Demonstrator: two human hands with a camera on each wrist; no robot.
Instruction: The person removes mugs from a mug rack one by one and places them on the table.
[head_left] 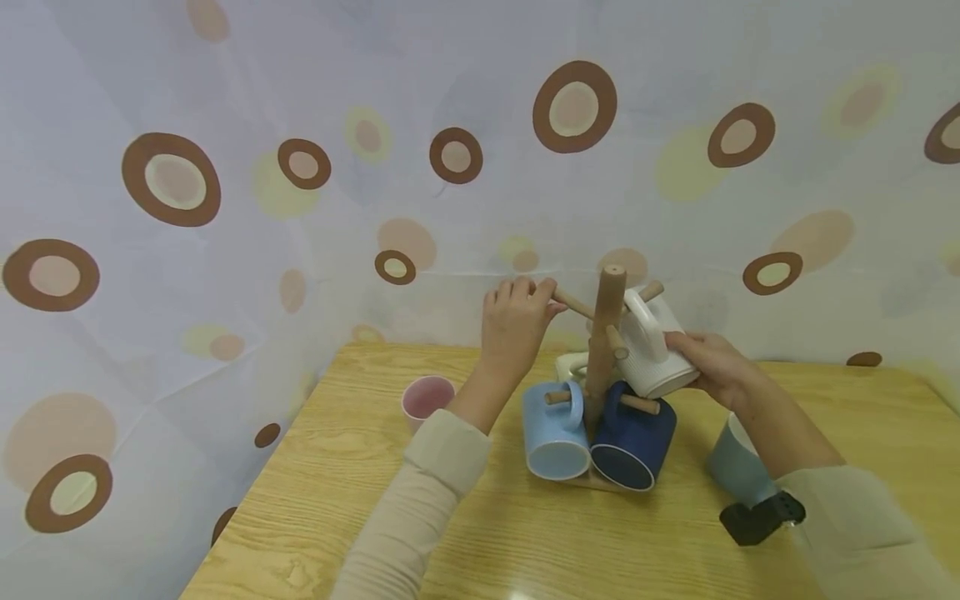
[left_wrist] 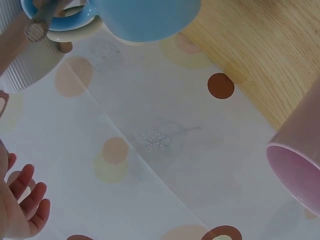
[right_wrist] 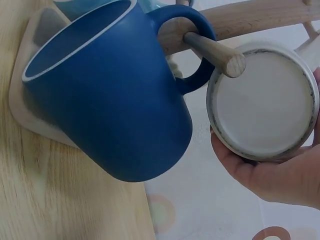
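Note:
A wooden mug tree (head_left: 609, 304) stands on the table. My left hand (head_left: 517, 321) holds the tip of its upper left peg (head_left: 573, 303) between thumb and fingers. In my right hand (head_left: 712, 362) is a white ribbed mug (head_left: 652, 350), gripped round its body, its handle near the upper pegs. Whether the handle is over a peg, I cannot tell. In the right wrist view the mug's pale base (right_wrist: 265, 102) faces the camera. Below hang a light blue mug (head_left: 555, 429) and a dark blue mug (head_left: 633, 437), each by its handle on a lower peg.
A pink mug (head_left: 427, 400) stands on the table to the left. Another blue-grey mug (head_left: 738, 462) is on the right, partly behind the right forearm. A cream mug (head_left: 572, 365) shows behind the tree. Patterned cloth (head_left: 480, 225) hangs behind the wooden table (head_left: 337, 500).

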